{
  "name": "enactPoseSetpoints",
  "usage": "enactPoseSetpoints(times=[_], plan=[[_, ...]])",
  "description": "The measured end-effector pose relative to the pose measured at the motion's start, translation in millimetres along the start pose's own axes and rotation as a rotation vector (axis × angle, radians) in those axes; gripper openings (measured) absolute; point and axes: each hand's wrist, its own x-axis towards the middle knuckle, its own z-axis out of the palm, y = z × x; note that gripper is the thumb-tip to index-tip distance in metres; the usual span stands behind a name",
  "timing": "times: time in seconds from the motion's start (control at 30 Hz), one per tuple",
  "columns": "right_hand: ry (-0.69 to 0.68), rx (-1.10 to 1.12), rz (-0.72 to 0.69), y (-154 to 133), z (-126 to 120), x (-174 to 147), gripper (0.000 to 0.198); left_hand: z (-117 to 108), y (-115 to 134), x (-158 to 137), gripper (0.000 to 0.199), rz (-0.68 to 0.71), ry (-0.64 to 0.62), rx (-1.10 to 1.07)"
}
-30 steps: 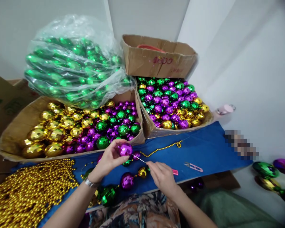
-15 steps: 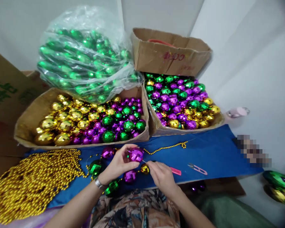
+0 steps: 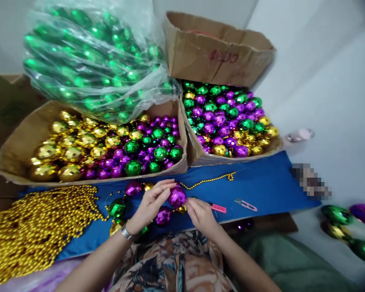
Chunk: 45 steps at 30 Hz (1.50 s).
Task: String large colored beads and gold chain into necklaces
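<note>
A shiny purple faceted ball [image 3: 177,196] is held up over the blue cloth [image 3: 261,178]. My left hand [image 3: 152,205] has its fingers and thumb against the ball's left side. On the other side my right hand [image 3: 202,213] pinches close against the ball; what is between those fingertips is too small to make out. Below and left lie strung balls: a purple one [image 3: 163,216], another purple one [image 3: 134,188], a green one [image 3: 117,208] and a gold one [image 3: 114,228], partly behind my left wrist. A gold bead chain [image 3: 207,181] stretches beyond my hands.
Cardboard boxes of coloured balls, one left [image 3: 18,162] and one right [image 3: 197,156], line the back. A clear bag of green balls [image 3: 94,69] rests on the left box. Gold bead strands [image 3: 42,223] heap at left. Pink thread snips [image 3: 246,205] and a pink-handled tool [image 3: 219,208] lie right.
My right fingers have come up to the purple ball; a thin line showed between them before. My left fingers have straightened along the ball. The camera view has shifted.
</note>
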Motion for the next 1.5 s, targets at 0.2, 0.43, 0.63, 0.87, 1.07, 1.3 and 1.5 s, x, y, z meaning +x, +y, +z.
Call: enactPoseSetpoints(times=[0.2,0.43,0.63,0.87,1.07,1.3,1.5], plan=[[0.009,0.082,0.138,37.4,-7.3,-9.9,0.028,29.6,-8.9,35.8,0.023,0.211,-0.108,0.186],[0.086,0.063,0.279,86.6,4.7,-25.2,0.022,73.5,-57.0,76.3,0.028,0.258,-0.178,0.280],[0.163,0.065,0.355,93.8,-5.6,-30.4,0.022,81.6,-66.0,85.6,0.032,0.238,-0.205,0.347],[0.252,0.057,0.310,94.4,-26.0,-12.3,0.026,96.7,-57.8,102.8,0.031,0.290,-0.262,0.409],[0.284,0.042,0.329,102.5,-29.4,-2.7,0.018,113.5,-54.3,112.4,0.029,0.286,-0.285,0.369],[0.285,0.091,0.386,108.1,-31.2,-5.9,0.018,126.2,-59.4,114.8,0.036,0.212,-0.256,0.226],[0.357,0.179,0.474,105.9,-54.8,3.2,0.019,147.9,-71.6,118.1,0.055,0.051,-0.420,-0.034]])
